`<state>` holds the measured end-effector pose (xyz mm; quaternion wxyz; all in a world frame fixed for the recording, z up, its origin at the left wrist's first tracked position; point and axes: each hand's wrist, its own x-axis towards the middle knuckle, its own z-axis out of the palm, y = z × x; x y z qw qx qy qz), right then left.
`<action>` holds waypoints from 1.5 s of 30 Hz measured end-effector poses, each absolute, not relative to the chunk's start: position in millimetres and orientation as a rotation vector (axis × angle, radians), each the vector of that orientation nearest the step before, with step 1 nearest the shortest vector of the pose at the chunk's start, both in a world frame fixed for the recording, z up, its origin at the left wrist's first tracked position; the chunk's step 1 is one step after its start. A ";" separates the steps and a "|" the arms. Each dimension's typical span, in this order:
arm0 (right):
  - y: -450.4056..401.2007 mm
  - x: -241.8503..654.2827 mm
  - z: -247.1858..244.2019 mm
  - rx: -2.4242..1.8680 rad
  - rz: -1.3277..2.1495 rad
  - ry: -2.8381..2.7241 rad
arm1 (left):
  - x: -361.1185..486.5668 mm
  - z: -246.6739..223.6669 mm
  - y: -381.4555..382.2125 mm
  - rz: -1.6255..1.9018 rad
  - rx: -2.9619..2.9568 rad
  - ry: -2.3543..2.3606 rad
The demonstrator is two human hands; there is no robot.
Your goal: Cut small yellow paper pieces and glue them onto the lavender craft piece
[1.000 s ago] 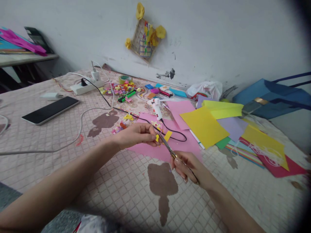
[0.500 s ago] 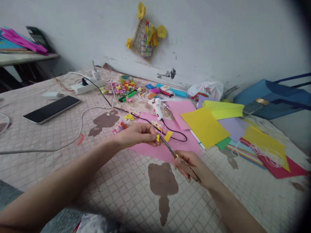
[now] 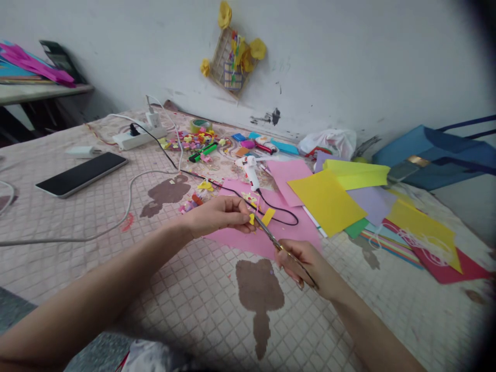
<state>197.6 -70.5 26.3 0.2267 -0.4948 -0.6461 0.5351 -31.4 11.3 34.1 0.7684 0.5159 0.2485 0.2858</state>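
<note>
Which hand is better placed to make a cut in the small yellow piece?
Probably the right hand: it holds the scissors, their blades pointing toward the small yellow piece. The left hand is occupied pinching that piece.

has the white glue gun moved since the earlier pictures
No, the glue gun hasn't moved; it lies in the same spot beside the pink paper, nozzle pointing the same way.

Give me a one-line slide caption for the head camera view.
Left hand pinches a small yellow paper piece while the right hand holds scissors to it above pink paper.
</note>
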 end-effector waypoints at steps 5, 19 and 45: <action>-71.0 197.7 25.3 -1.368 1.499 -1.762 | -30.6 33.2 11.8 0.622 1.125 0.529; -71.8 199.0 30.5 -1.376 1.466 -1.823 | -33.3 34.6 12.2 0.583 1.137 0.485; -70.8 204.6 44.1 -1.304 1.601 -1.948 | -37.1 41.1 10.2 0.418 1.195 0.435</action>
